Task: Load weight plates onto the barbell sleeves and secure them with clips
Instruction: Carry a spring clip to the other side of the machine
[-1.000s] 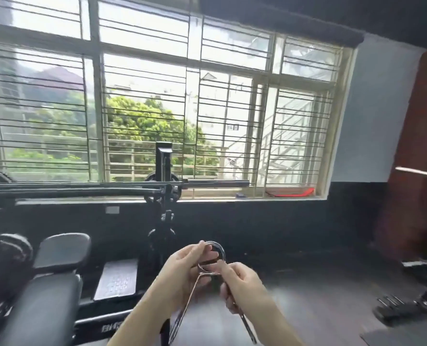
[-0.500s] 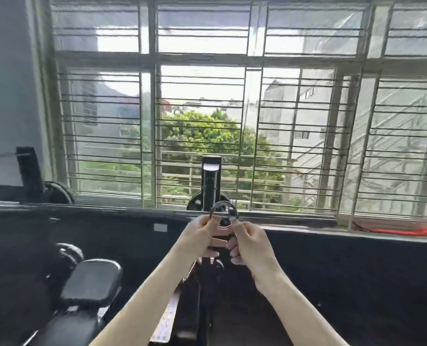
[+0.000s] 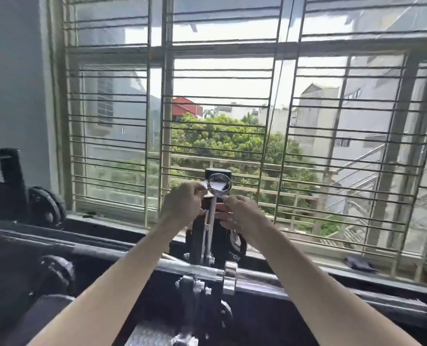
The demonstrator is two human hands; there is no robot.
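A chrome spring clip [image 3: 218, 186] is held up at chest height, its coil ring on top and its two handles pointing down. My left hand [image 3: 183, 204] grips the left handle and my right hand [image 3: 239, 216] grips the right handle. Below the hands the barbell [image 3: 252, 275] lies across the rack, with its shiny collar [image 3: 229, 278] and sleeve running to the right. A black weight plate [image 3: 48, 208] sits on the bar's far left end. Part of another dark plate [image 3: 237, 247] shows behind my right wrist.
The rack upright [image 3: 200, 236] rises right behind the clip. A barred window [image 3: 232, 108] fills the wall ahead, with its sill [image 3: 357, 258] just past the bar. A black bench pad [image 3: 45, 318] lies at lower left. A dark cloth [image 3: 359, 262] rests on the sill.
The view has swung left and closer to the rack. Both hands have lifted the clip from waist height up in front of the upright, above the bar.
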